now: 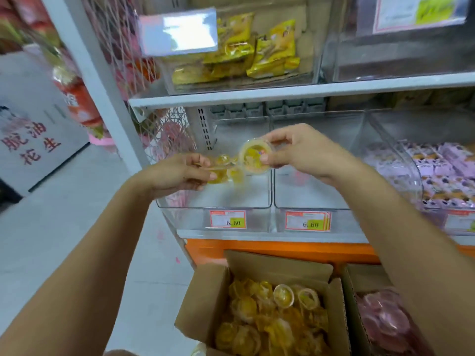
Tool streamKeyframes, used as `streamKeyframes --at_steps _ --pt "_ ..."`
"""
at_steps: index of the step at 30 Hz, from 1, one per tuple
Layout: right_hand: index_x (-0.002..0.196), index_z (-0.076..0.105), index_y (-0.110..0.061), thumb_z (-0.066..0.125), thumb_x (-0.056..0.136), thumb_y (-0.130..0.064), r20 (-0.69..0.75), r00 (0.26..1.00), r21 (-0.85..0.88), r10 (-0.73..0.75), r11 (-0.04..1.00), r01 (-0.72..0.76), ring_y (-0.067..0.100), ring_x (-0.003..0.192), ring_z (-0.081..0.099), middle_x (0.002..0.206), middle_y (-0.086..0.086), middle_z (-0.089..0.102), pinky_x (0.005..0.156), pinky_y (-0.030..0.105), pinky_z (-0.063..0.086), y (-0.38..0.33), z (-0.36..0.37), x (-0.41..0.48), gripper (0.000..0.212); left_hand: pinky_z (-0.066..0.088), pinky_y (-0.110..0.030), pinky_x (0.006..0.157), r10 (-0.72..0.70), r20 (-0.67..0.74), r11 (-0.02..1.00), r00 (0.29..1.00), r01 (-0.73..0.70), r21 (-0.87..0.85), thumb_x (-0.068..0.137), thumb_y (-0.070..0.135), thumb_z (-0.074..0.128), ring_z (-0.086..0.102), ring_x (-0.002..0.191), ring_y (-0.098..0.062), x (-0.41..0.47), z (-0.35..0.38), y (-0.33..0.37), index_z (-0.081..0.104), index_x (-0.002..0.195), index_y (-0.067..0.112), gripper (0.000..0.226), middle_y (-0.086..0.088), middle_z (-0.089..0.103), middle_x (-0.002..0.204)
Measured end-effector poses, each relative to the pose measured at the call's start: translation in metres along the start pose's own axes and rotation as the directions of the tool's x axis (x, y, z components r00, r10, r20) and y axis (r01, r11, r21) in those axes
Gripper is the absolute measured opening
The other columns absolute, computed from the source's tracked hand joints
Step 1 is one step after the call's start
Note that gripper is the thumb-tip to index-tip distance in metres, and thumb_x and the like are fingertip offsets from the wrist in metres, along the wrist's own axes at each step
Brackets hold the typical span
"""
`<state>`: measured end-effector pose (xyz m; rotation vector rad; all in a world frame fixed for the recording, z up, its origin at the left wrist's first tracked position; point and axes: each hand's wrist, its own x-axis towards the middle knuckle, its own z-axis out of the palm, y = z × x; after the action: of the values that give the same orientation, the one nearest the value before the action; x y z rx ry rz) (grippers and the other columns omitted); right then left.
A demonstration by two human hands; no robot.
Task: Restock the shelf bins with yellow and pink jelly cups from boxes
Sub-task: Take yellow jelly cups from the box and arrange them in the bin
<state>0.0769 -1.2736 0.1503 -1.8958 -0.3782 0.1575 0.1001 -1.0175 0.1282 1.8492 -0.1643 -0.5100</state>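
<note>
My left hand pinches a yellow jelly cup over the left clear shelf bin. Two more yellow cups show just beyond its fingers, over the bin floor. Tipped on its side between thumb and fingers of my right hand is another yellow jelly cup, above the same bin. The clear bin to the right holds nothing I can see. On the floor, an open cardboard box is full of yellow cups; beside it a box holds pink cups.
A bin of purple wrapped snacks stands at the right of the shelf. The upper shelf carries a bin of yellow snack packs. Price tags hang on the bin fronts. A white carton with red characters sits on the floor at left.
</note>
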Motion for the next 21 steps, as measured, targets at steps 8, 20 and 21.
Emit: streamKeyframes --at_steps 8,20,21 --pt "0.091 0.063 -0.013 0.076 0.076 -0.013 -0.026 0.990 -0.759 0.136 0.642 -0.108 0.020 0.086 0.062 0.092 0.003 0.062 0.078 0.029 0.050 0.018 0.046 0.105 0.020 0.050 -0.019 0.054 -0.166 -0.049 0.930 0.985 0.172 0.326 0.076 0.003 0.075 0.054 0.058 -0.013 0.054 -0.017 -0.041 0.052 0.084 0.013 0.026 -0.007 0.055 0.077" --pt "0.112 0.064 -0.010 0.067 0.084 -0.013 0.272 0.778 -0.962 0.566 0.141 0.234 0.018 0.077 0.056 0.103 0.004 0.065 0.054 0.021 0.042 0.082 0.059 0.173 0.028 0.041 -0.018 0.065 -0.332 -0.034 0.636 0.943 0.250 0.730 0.078 0.027 0.075 0.054 0.071 -0.014 0.089 -0.030 -0.074 0.064 0.112 0.006 0.041 -0.005 0.061 0.087" --pt "0.106 0.064 -0.011 0.068 0.084 -0.015 0.258 0.803 -0.965 0.538 0.102 0.242 0.019 0.082 0.055 0.103 0.004 0.063 0.055 0.023 0.041 0.084 0.060 0.175 0.023 0.041 -0.019 0.067 -0.346 -0.029 0.611 0.938 0.249 0.751 0.079 0.031 0.073 0.053 0.076 -0.015 0.088 -0.031 -0.072 0.065 0.111 0.005 0.042 -0.005 0.063 0.088"
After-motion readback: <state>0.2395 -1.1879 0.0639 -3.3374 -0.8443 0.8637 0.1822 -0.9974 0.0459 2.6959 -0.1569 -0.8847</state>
